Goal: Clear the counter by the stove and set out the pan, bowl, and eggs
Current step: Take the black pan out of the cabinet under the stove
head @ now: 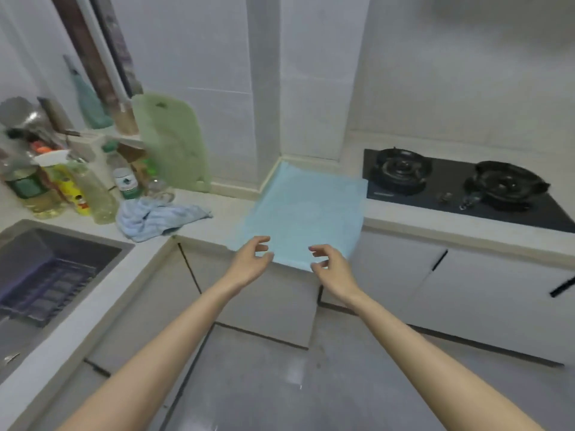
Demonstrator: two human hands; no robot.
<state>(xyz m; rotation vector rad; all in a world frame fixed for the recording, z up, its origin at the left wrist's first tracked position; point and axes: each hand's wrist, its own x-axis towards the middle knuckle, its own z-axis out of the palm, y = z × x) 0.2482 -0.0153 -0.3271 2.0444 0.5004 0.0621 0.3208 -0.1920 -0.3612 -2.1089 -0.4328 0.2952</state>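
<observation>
**Two empty grips at the near edge of a blue sheet beside the stove**

Both forearms are cut off by the bottom of the view. Motion blur softens the whole picture. The labels on the cluster of bottles (46,188) at the far left cannot be read, and what stands behind them is a smear of metal and colour. The sink (18,234) runs off the left side, with a dark slatted rack (43,284) inside it. The stove (451,194) is clipped at its right end. Whether the fingertips touch the sheet cannot be told.

The counter (224,206) is pale, smooth stone. The stove is flat black glass with two round, dark burners. A pale green cutting board (172,144) with rounded corners leans upright on the tiled wall. A crumpled blue-and-white striped rag (155,217) lies near it.

A light blue sheet (306,213), thin, flat and rectangular, lies on the counter just left of the stove. Its long axis runs from the front edge back to the wall corner. Its near end hangs slightly over the cabinet front.

The left grip (250,261) and right grip (333,265), both bare hands, hover at that near end. Fingers and thumbs are loosely curled and spread, holding nothing.
</observation>
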